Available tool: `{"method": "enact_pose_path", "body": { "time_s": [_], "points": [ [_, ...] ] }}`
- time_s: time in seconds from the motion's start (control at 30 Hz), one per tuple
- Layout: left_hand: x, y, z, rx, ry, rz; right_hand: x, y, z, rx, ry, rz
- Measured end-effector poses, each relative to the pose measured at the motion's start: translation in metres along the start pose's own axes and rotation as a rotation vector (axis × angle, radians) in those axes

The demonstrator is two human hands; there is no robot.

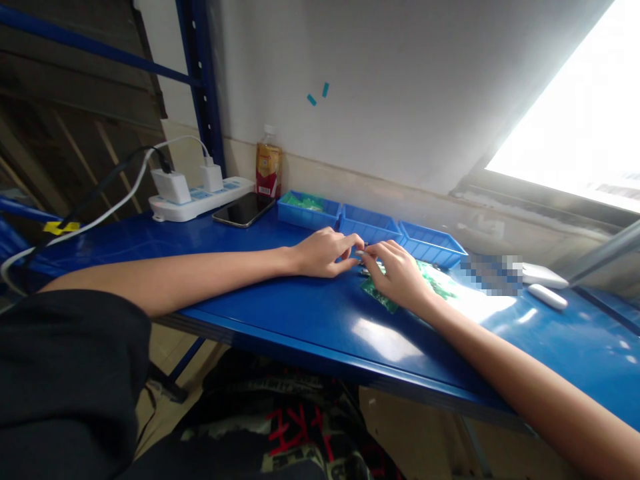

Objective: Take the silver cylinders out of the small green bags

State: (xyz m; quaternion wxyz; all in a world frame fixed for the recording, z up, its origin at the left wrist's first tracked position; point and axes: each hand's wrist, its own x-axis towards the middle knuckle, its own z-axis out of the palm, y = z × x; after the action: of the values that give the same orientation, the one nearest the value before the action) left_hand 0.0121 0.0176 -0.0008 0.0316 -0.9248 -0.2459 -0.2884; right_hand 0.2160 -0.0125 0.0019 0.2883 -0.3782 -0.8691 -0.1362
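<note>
Head view shows both hands meeting over a blue table. The left hand lies with its fingers curled, thumb and forefinger pinched toward a small part at the fingertips. The right hand meets it from the other side, fingers bent and nipping the same tiny piece; what the part is cannot be told. Under the right hand lie green bags, flat on the table. Just behind the hands stand three blue trays in a row. Farther left rest a phone, a power strip and a bottle.
</note>
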Motion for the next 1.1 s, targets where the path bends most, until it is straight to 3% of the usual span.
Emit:
{"method": "enact_pose_path", "body": {
  "time_s": [0.2,0.4,0.83,1.1],
  "points": [
    [0.0001,-0.0013,0.0008,0.048,-0.001,0.023,0.0006,-0.0006,-0.0010,-0.025,-0.046,-0.005],
    [0.0003,-0.0028,0.0021,0.126,0.009,0.038,0.0002,-0.0038,-0.0035,0.029,0.004,0.014],
    [-0.0003,-0.0006,0.0008,0.002,0.026,0.001,0.0005,-0.0031,-0.0019,-0.003,0.015,0.000],
    [-0.0007,-0.0021,0.0014,0.103,0.039,0.035,-0.0001,-0.0035,-0.0031,0.028,0.024,0.011]
  ]
}}
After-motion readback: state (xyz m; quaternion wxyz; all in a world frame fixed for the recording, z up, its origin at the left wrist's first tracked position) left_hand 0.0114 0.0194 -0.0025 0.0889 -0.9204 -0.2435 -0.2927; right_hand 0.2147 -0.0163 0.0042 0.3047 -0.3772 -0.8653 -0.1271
